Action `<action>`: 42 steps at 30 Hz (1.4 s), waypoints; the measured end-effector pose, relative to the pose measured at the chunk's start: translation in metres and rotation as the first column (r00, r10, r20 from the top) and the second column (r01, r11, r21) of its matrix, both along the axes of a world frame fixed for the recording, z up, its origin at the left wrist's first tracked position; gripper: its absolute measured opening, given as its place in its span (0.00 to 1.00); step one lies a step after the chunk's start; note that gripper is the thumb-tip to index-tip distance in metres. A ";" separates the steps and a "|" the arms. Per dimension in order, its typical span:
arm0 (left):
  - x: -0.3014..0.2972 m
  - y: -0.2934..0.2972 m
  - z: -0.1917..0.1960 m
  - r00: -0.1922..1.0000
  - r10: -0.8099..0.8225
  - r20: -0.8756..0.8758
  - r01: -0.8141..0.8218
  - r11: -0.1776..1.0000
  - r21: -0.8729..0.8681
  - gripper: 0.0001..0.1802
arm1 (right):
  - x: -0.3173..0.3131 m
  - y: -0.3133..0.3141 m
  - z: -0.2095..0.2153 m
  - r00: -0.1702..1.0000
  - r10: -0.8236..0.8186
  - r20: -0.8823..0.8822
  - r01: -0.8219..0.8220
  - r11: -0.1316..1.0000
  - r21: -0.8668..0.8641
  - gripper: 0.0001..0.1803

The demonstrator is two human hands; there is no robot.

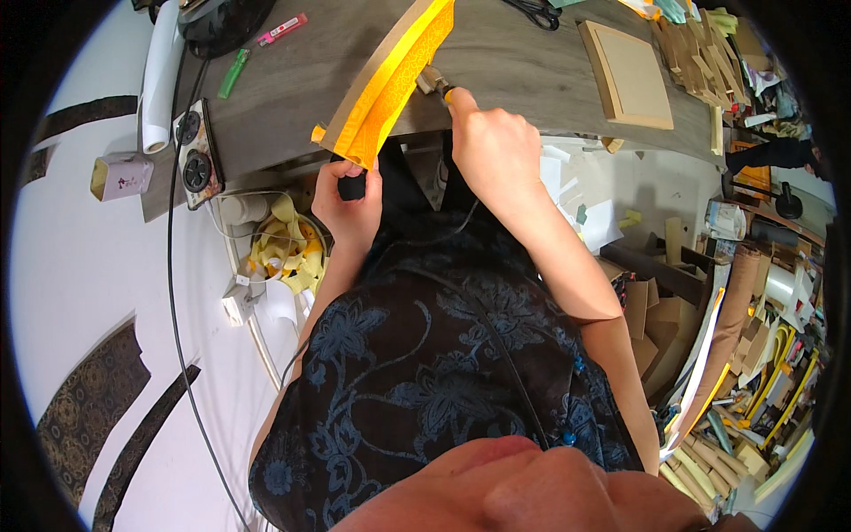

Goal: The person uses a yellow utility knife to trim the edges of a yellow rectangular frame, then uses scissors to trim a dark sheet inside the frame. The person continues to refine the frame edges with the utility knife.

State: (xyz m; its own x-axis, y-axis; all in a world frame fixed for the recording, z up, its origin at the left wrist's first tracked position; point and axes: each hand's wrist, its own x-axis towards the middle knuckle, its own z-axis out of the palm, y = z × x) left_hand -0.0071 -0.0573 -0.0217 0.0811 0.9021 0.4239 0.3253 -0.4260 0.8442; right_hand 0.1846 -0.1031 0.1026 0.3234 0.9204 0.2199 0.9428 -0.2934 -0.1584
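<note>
Two hands (pixel 350 204) (pixel 496 155), curved yellow strip (pixel 394 84), grained tabletop (pixel 532 66)

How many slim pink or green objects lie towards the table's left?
2: a slim pink-and-white object left of the curved yellow strip, and a slim green object farther left.

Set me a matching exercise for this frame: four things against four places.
1. yellow panel
2. small tool
3. beige board
4. yellow scraps

A. lying on the right side of the table
B. gripped by the right hand
C. heaped left of the left forearm
D. pinched by the left hand

Pairs: 1-D, 2-B, 3-A, 4-C
</note>
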 end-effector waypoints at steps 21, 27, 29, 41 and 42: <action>-0.004 0.027 0.055 0.998 0.047 -0.029 -0.040 0.976 0.214 0.12 | 0.018 -0.005 0.010 0.960 0.091 -0.263 -0.039 0.979 0.198 0.09; 0.004 0.075 0.136 0.992 -0.092 -0.085 0.118 0.915 0.385 0.14 | 0.034 -0.049 0.012 0.853 0.099 -0.512 0.016 0.977 0.214 0.08; 0.007 0.083 0.152 0.978 -0.135 -0.161 0.190 0.894 0.407 0.14 | 0.038 -0.052 0.007 0.814 0.108 -0.571 0.034 0.972 0.232 0.08; 0.014 0.086 0.155 0.957 -0.112 -0.266 0.202 0.919 0.339 0.23 | 0.045 -0.022 -0.009 0.712 0.310 -0.630 -0.196 0.949 0.245 0.08; 0.014 0.082 0.146 0.970 -0.147 -0.195 0.198 0.941 0.274 0.25 | 0.046 -0.020 -0.010 0.714 0.321 -0.622 -0.208 0.946 0.250 0.08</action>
